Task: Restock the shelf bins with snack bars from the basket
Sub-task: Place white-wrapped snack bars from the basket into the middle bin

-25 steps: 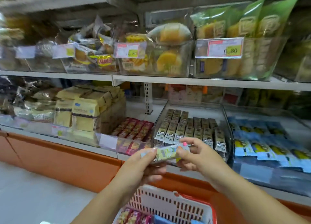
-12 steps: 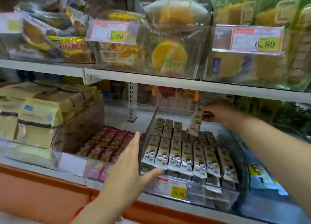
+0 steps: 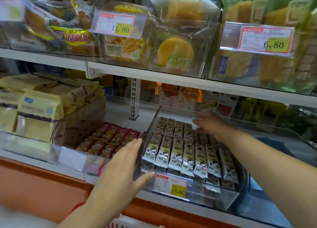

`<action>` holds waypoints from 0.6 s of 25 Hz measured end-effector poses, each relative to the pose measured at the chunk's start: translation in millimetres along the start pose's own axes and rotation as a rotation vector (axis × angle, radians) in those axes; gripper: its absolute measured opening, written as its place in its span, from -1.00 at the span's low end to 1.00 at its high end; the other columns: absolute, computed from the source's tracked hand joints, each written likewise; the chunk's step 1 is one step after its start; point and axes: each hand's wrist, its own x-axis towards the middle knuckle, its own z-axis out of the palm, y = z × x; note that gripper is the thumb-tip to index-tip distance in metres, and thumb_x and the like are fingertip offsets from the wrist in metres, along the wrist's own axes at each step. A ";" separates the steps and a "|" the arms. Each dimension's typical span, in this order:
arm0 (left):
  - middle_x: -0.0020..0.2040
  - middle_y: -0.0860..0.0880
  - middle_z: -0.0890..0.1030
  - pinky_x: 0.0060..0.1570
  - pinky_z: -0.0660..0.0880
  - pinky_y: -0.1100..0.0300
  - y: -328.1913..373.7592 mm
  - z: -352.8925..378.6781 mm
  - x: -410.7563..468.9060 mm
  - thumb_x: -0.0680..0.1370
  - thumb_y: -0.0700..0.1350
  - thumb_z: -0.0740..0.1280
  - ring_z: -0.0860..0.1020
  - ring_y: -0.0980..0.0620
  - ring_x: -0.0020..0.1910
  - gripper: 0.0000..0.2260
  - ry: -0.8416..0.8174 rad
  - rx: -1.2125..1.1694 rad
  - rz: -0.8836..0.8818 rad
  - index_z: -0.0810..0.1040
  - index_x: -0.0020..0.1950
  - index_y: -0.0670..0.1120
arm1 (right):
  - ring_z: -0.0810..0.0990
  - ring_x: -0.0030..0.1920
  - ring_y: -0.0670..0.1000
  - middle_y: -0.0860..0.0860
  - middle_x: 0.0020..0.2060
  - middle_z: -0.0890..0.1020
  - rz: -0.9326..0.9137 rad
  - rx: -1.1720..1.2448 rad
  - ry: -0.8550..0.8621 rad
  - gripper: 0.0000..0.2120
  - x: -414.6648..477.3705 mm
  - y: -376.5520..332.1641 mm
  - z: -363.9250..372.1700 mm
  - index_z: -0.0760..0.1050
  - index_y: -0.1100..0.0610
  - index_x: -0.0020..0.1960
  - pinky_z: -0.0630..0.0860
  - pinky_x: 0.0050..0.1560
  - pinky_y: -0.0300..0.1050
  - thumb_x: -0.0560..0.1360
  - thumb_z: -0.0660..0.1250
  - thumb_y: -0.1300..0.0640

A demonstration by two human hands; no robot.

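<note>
Right hand [image 3: 208, 125] has dropped to the bin's [image 3: 205, 200] back edge, likely adding to the snack bars [image 3: 181, 152]; grip too blurred to tell. Flat left hand [image 3: 120, 166] braces the front-left corner.

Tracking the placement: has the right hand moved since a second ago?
Yes. The right hand went from the front of the clear bin to its back rows.

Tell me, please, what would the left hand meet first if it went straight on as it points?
Probably the clear bin's left wall, which the left hand's fingertips nearly touch; the white-wrapped bars lie behind it.
</note>
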 end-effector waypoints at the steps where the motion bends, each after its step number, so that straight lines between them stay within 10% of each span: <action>1: 0.48 0.25 0.15 0.40 0.07 0.36 1.8 -6.1 -7.4 0.44 0.39 0.14 0.11 0.30 0.43 -0.25 0.073 0.039 0.063 0.00 0.55 0.16 | 0.60 -0.04 0.10 0.11 0.13 0.58 -0.133 -0.084 0.068 -0.70 -18.7 -6.8 -5.8 0.46 0.18 0.28 0.58 0.08 0.09 0.56 0.30 0.17; 4: 0.30 0.08 0.43 0.27 0.27 0.32 4.2 -16.8 -40.7 0.51 0.13 0.29 0.37 0.14 0.27 -0.48 0.182 0.136 0.175 0.34 0.44 0.02 | 0.58 -0.18 -0.06 -0.11 -0.07 0.59 -0.574 -0.016 0.134 -0.82 -108.7 -14.6 -2.7 0.45 -0.18 0.12 0.60 -0.21 -0.14 0.57 0.23 0.05; 7: 0.34 0.05 0.41 0.25 0.38 0.18 -11.0 2.0 -104.4 0.51 0.00 0.35 0.40 0.07 0.30 -0.51 -0.112 0.126 0.063 0.36 0.43 0.00 | 0.55 -0.16 -0.18 -0.20 -0.10 0.56 -0.721 -0.212 -0.233 -0.82 -193.9 29.2 44.6 0.44 -0.24 0.12 0.43 -0.24 -0.43 0.55 0.19 -0.03; 11: 0.31 0.01 0.43 0.29 0.32 0.20 -45.5 42.4 -209.7 0.54 -0.03 0.33 0.42 0.07 0.27 -0.57 -0.623 0.058 -0.229 0.38 0.40 0.03 | 0.55 0.08 -0.05 -0.02 0.17 0.56 -0.194 -0.605 -0.921 -0.69 -246.8 142.0 127.0 0.43 0.01 0.32 0.46 0.12 -0.18 0.59 0.25 0.09; 15: 0.05 -0.06 0.52 0.01 0.39 0.16 -62.4 71.2 -266.1 0.48 -0.11 0.36 0.49 -0.04 0.06 -0.81 -0.883 0.052 -0.389 0.50 0.07 -0.04 | 0.50 0.07 0.05 0.04 0.20 0.50 0.080 -0.737 -1.080 -0.64 -265.8 220.9 173.5 0.40 0.12 0.36 0.37 -0.07 -0.19 0.58 0.27 0.13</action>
